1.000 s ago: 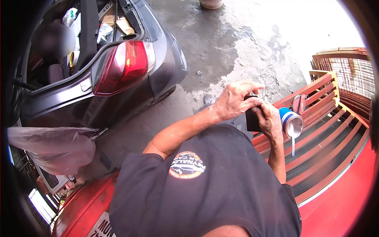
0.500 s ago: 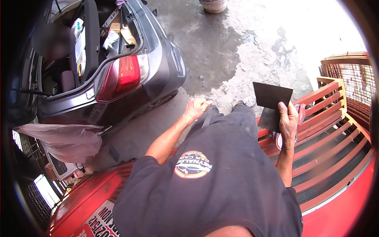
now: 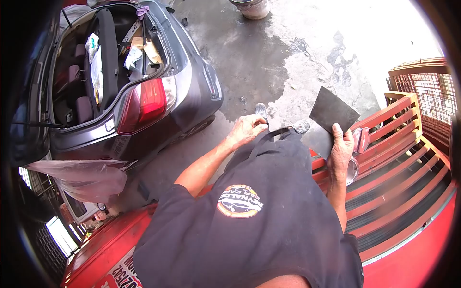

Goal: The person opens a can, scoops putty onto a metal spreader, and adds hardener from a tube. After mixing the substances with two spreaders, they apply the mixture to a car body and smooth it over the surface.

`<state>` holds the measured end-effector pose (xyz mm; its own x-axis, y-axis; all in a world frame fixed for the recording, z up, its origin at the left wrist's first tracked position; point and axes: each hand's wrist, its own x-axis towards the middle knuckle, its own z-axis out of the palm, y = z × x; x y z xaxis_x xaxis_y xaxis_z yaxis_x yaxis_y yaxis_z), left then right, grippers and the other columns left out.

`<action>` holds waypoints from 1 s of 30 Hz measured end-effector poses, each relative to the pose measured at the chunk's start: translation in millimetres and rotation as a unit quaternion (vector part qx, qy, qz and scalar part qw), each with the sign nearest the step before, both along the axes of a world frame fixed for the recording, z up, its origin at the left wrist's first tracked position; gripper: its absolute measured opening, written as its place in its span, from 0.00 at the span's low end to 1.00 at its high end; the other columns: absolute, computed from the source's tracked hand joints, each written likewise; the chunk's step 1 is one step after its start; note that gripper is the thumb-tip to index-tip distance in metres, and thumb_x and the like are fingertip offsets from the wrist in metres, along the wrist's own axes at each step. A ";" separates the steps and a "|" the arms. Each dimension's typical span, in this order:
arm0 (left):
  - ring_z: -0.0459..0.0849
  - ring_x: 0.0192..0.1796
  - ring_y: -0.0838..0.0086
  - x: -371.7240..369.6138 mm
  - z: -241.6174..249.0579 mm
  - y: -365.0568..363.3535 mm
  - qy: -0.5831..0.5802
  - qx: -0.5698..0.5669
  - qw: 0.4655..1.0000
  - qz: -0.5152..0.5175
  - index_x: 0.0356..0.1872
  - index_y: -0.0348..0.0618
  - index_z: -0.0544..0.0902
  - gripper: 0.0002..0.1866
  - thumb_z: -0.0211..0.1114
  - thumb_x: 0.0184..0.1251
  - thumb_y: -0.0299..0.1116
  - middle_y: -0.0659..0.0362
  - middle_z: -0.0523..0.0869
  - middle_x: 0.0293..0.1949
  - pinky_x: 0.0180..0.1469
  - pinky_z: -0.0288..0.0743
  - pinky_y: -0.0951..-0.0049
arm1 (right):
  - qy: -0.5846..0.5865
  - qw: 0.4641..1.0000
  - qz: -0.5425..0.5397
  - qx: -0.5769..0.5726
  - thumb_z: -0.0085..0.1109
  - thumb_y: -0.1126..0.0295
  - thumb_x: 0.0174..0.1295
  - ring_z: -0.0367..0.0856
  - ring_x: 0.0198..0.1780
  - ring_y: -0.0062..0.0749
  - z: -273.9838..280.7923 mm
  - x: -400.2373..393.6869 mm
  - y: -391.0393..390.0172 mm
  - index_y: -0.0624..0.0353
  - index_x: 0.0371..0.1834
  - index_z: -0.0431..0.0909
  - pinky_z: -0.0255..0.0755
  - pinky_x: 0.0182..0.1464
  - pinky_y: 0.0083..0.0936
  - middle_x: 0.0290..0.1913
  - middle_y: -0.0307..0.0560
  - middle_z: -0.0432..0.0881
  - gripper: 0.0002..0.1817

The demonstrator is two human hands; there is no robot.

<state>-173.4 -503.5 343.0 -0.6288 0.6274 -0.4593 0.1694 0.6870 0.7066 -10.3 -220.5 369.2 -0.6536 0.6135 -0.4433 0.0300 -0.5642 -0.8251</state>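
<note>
My right hand (image 3: 341, 148) grips a dark flat sheet (image 3: 334, 110) by its lower corner, thumb on top. Part of a second, greyer flat surface shows just below the sheet, beside my fingers. My left hand (image 3: 248, 128) is at my dark trousers, its fingers curled and pressed together over the cloth near a strap-like fold; whether it pinches something is hidden. Close to my right hand are a round metal can (image 3: 352, 170) and a red-lidded container (image 3: 360, 139) on the red slatted bench (image 3: 384, 182).
A dark grey car (image 3: 192, 91) stands at the left with its rear open and items inside. Plastic sheeting (image 3: 81, 177) hangs below it. A bucket (image 3: 253, 9) sits on the wet concrete floor (image 3: 254, 62) at the top. A metal mesh rack (image 3: 427, 86) is at the right.
The dark sheet has turned in my right hand, which has moved slightly left. My left hand has shifted right and a little up along the trousers. More of both shoes shows.
</note>
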 end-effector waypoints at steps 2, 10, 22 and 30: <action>0.89 0.47 0.52 -1.0 -42.8 -18.4 0.104 0.042 0.994 -0.009 0.51 0.35 0.85 0.20 0.67 0.71 0.44 0.45 0.90 0.48 0.52 0.81 0.58 | -0.006 1.000 -0.014 0.018 0.67 0.69 0.74 0.83 0.51 0.22 0.1 -0.3 -3.4 0.65 0.61 0.82 0.76 0.58 0.22 0.53 0.41 0.88 0.16; 0.53 0.85 0.52 -23.1 -165.8 -188.5 0.138 -0.492 0.777 -0.367 0.81 0.36 0.61 0.42 0.51 0.81 0.60 0.46 0.60 0.83 0.84 0.48 0.51 | -0.153 0.983 -0.092 0.044 0.64 0.70 0.76 0.84 0.50 0.22 -51.4 21.7 -7.3 0.63 0.58 0.84 0.77 0.56 0.23 0.52 0.41 0.88 0.13; 0.47 0.88 0.57 -299.0 -214.7 -186.7 0.207 -0.566 0.693 -0.396 0.83 0.38 0.58 0.47 0.51 0.77 0.65 0.50 0.54 0.86 0.85 0.43 0.52 | -0.279 0.958 -0.052 -0.040 0.64 0.69 0.75 0.83 0.51 0.24 -109.1 -101.2 -100.1 0.66 0.58 0.83 0.75 0.58 0.25 0.53 0.43 0.87 0.14; 0.47 0.88 0.60 -534.2 -250.3 -185.6 0.247 -0.638 0.655 -0.320 0.84 0.40 0.56 0.46 0.45 0.80 0.67 0.53 0.52 0.86 0.86 0.42 0.54 | -0.286 0.956 -0.025 -0.063 0.65 0.68 0.75 0.83 0.53 0.25 -141.0 -164.2 -120.0 0.64 0.58 0.84 0.75 0.60 0.26 0.54 0.43 0.88 0.14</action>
<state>-707.6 -689.0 92.7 -0.6941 0.1374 -0.7066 0.7028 0.3417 -0.6239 -174.5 -340.5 228.2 -0.2529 0.5558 -0.7919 0.4257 -0.6711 -0.6069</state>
